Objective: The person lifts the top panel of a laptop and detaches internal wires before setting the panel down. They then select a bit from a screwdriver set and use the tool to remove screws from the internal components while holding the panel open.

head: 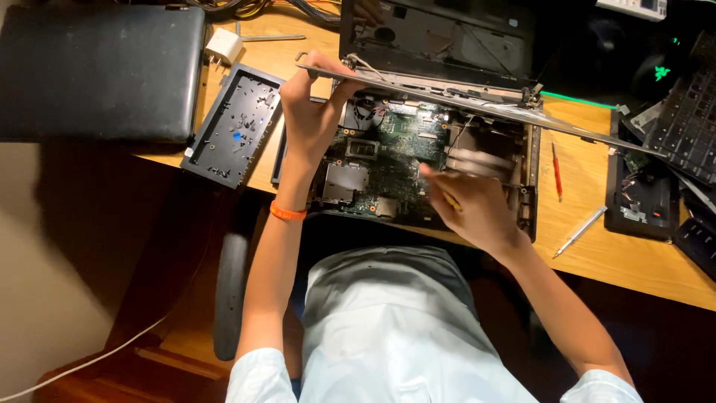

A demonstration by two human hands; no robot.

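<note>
An opened laptop base (526, 160) lies on the wooden desk (597, 257), its green circuit board (395, 145) exposed. My left hand (309, 112) grips the left end of a long thin metal frame piece (477, 104) lifted at a slant above the board. My right hand (473, 205) is over the board's right part, closed around a thin yellow-handled tool (450, 200); its tip reaches toward the silver heat pipes (477, 160). An orange wristband sits on my left wrist. The laptop's screen half (440, 33) stands open behind.
A black plastic cover panel (235, 123) lies left of the laptop, beside a closed black laptop (101, 71). A white charger cube (224, 46) is behind it. A red pen-like tool (556, 170) and a silver tool (580, 231) lie right. More dismantled parts (649, 198) and a keyboard (690, 112) fill the right edge.
</note>
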